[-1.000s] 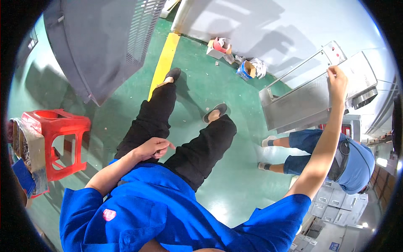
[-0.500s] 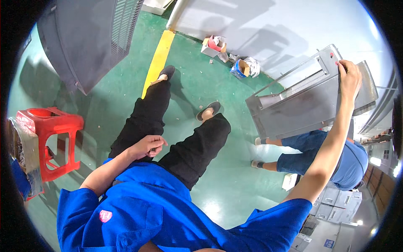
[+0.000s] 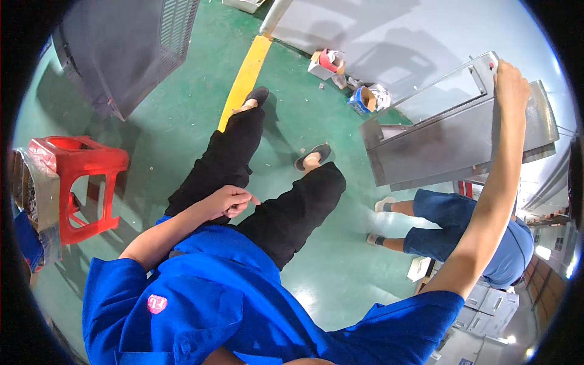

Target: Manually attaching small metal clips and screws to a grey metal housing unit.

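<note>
My right hand [image 3: 512, 85] is raised at the upper right, its fingers closed over the top corner of a grey metal housing [image 3: 435, 146]. The housing is flat-sided, with a rectangular opening in its light-coloured face and a small red spot near my fingertips. Where the thumb presses is hidden. In front of my lap hangs my left hand [image 3: 228, 202], fingers loosely bent and one finger pointing out; it shows nothing held. My black trousers [image 3: 210, 161] lie just beneath it.
A co-worker in blue [image 3: 447, 222] bends behind the housing. On the left are another dark vented metal housing [image 3: 121, 55] and a red plastic stool [image 3: 85, 159]. Small open boxes [image 3: 363, 100] sit by the wall. A yellow stripe [image 3: 246, 76] crosses the green floor.
My right hand has shifted slightly up and right along the housing's corner. The housing has turned, so its slats hardly show. One left finger now points outward. The whole view has shifted slightly.
</note>
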Available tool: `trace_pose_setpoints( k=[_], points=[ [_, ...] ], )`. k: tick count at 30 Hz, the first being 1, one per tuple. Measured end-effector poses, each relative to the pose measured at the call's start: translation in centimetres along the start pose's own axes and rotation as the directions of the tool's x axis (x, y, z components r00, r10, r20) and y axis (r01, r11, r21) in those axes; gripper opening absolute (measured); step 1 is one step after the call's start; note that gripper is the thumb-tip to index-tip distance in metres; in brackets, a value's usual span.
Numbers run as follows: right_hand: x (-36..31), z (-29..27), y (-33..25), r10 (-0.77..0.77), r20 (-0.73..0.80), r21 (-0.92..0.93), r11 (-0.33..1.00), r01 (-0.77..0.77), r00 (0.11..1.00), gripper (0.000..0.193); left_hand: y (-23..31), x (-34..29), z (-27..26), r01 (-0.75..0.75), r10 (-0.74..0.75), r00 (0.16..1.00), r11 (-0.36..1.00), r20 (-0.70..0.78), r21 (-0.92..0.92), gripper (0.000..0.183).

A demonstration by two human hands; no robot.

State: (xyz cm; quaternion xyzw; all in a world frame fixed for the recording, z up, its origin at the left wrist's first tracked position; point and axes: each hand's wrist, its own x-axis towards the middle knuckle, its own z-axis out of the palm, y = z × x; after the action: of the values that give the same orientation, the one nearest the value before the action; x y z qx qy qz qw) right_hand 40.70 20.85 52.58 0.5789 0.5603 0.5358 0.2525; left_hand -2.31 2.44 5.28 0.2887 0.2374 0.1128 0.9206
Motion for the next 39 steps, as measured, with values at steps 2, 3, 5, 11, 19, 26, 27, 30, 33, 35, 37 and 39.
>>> trace_pose_setpoints(
  k=[2, 3, 5, 11, 19, 26, 27, 30, 33, 35, 37, 39],
  points=[
    [1.2, -1.8, -1.1, 0.061, 0.090, -0.029, 0.998, -0.058, 0.994, 0.020, 0.1, 0.3, 0.1, -0.027, 0.027, 1.000, 1.000, -0.009, -0.006, 0.030],
    [0.8, -2.4, -2.5, 0.037, -0.058, 0.126, 0.992, -0.030, 0.998, 0.021, 0.4, 0.6, 0.3, -0.075, 0.075, 0.997, 0.997, -0.017, -0.004, 0.031],
    [-1.1, -6.0, -8.0, 0.075, -0.095, 0.524, 0.852, -0.014, 0.993, 0.026, 1.7, 1.1, 0.8, -0.164, 0.164, 0.986, 0.986, -0.018, 0.002, 0.033],
    [-11.9, -13.5, -30.4, -0.612, -0.127, 0.893, -0.413, -0.177, 0.781, 0.021, 8.8, 3.7, 3.8, -0.511, 0.508, 0.857, 0.822, -0.082, -0.251, 0.039],
    [-10.9, -12.0, -35.3, -0.563, -0.045, 0.539, -0.709, -0.455, 0.825, 0.015, 11.9, 5.7, 3.3, -0.550, 0.582, 0.811, 0.727, -0.056, -0.411, 0.042],
    [-1.8, 0.0, -34.6, -0.424, -0.042, 0.979, -0.200, -0.048, 0.905, 0.010, 11.3, 6.2, 3.4, -0.479, 0.431, 0.877, 0.817, -0.212, -0.322, 0.033],
    [-0.1, 1.2, -33.5, -0.389, -0.009, 1.000, -0.026, -0.002, 0.921, 0.011, 10.5, 6.0, 3.0, -0.428, 0.381, 0.902, 0.854, -0.204, -0.297, 0.032],
    [2.3, 8.4, -31.1, -0.481, 0.138, 0.938, 0.345, 0.042, 0.866, 0.013, 6.4, 6.6, 0.9, -0.271, 0.254, 0.962, 0.934, -0.100, -0.232, 0.031],
    [2.5, 11.0, -30.6, -0.487, 0.247, 0.865, 0.500, 0.036, 0.837, 0.012, 5.0, 6.9, -0.5, -0.161, 0.148, 0.985, 0.975, -0.091, -0.153, 0.030],
    [2.8, 9.6, -31.1, -0.495, 0.286, 0.813, 0.579, 0.066, 0.821, 0.012, 4.7, 6.9, -1.1, -0.171, 0.156, 0.981, 0.976, -0.117, -0.134, 0.029],
    [3.0, 9.5, -31.8, -0.556, 0.261, 0.773, 0.610, 0.174, 0.789, 0.012, 4.7, 7.0, -1.5, -0.155, 0.141, 0.984, 0.979, -0.113, -0.135, 0.029],
    [2.8, 9.8, -32.0, -0.584, 0.243, 0.742, 0.626, 0.239, 0.774, 0.012, 4.6, 6.9, -1.5, -0.154, 0.141, 0.984, 0.980, -0.104, -0.128, 0.028]
  ],
)
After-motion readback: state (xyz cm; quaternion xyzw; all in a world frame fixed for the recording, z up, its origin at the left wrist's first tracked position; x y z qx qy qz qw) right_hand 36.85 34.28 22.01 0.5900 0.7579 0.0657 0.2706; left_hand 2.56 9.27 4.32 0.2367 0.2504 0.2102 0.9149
